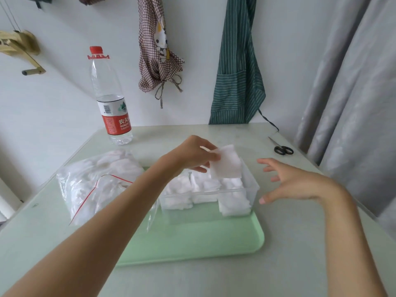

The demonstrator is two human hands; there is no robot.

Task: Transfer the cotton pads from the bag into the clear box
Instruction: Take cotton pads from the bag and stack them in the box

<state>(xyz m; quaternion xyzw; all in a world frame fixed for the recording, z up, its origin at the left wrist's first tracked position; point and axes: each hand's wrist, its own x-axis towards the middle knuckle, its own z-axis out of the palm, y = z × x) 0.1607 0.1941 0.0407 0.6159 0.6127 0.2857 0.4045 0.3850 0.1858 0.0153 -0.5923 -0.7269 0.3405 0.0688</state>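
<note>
Cotton pads (205, 185), soft, white and square, stand in stacked rows inside the clear box (249, 190), a rectangular see-through plastic tub sitting on a pale green tray (192, 241) with rounded corners. One more square pad (226, 162) is pinched between the thumb and fingers of the left hand (192, 155), held just above the box. The right hand (293, 183) hovers beside the box with fingers spread and holds nothing. To the left, partly on the tray, lies the bag (96, 181), crinkled clear plastic with a red zip strip, with more white pads in it. On the smooth pale table (300, 243) stands a clear plastic bottle (110, 99) with a red cap; its red label reads "NONGFU" under Chinese characters. Black-handled scissors (281, 147) lie at the far right.
</note>
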